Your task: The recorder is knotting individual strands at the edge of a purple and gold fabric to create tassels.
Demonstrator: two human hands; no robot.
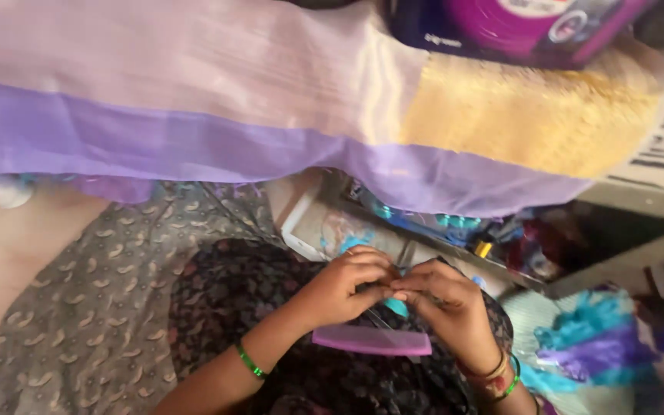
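2 hands, left hand (pixel 343 286) and right hand (pixel 447 307), pinch a teal thread tuft (pixel 396 306) above a purple comb (pixel 371 340) on the lap; loosened pinch risks unravelling.

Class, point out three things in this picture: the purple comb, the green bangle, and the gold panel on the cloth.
purple comb (pixel 371 340), head view, middle of its spine.
green bangle (pixel 250 361), head view, top of the band.
gold panel (pixel 516 123), head view, centre of the weave.

Draped lilac cloth (pixel 194 92) blocks above; cluttered tray (pixel 424 230) ahead; bare floor (pixel 1 253) left open.
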